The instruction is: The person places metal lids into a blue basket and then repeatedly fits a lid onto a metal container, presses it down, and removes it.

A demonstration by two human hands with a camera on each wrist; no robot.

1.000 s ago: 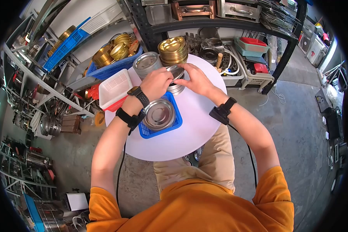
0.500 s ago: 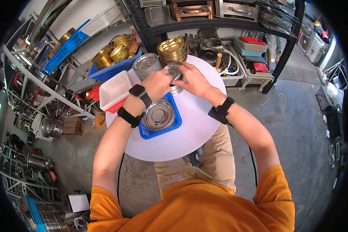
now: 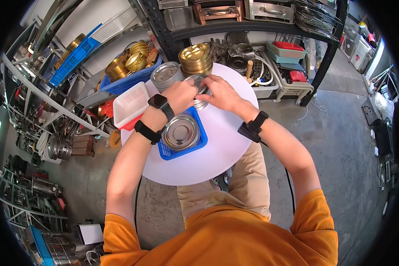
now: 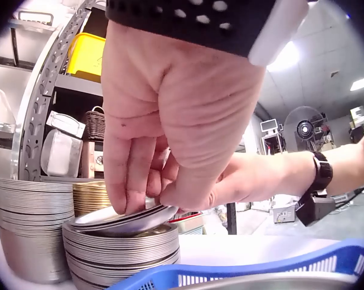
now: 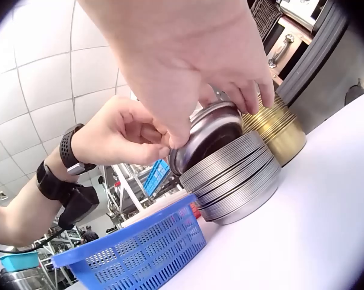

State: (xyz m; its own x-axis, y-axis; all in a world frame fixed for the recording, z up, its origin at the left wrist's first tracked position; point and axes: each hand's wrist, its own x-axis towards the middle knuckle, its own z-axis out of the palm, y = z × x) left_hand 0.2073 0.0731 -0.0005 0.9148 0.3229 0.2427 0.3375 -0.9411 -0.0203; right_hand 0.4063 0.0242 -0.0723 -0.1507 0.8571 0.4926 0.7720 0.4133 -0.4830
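Both hands meet over a short stack of shallow silver dishes (image 5: 236, 178) on the white round table. At the top of it a few dishes (image 4: 133, 226) are tilted up off the rest. My left hand (image 3: 181, 95) pinches their near left edge between thumb and fingertips. With the thumb on one side and fingers on the far rim, my right hand (image 3: 226, 95) grips the same tilted dishes, as the right wrist view shows. Just nearer stands a blue basket (image 3: 203, 128) holding more silver dishes (image 3: 180, 133).
A taller silver dish stack (image 4: 34, 229) stands beside the short one, with gold bowls (image 3: 195, 60) stacked behind. White and red baskets (image 3: 131, 99) sit at the table's left. A black shelf (image 3: 248, 30) rises beyond the table; crates (image 3: 292, 84) stand right of it.
The left wrist has rolled, so its watch face now shows upward. The hands stay over the short stack, and the tilt of the top dishes has shifted slightly.
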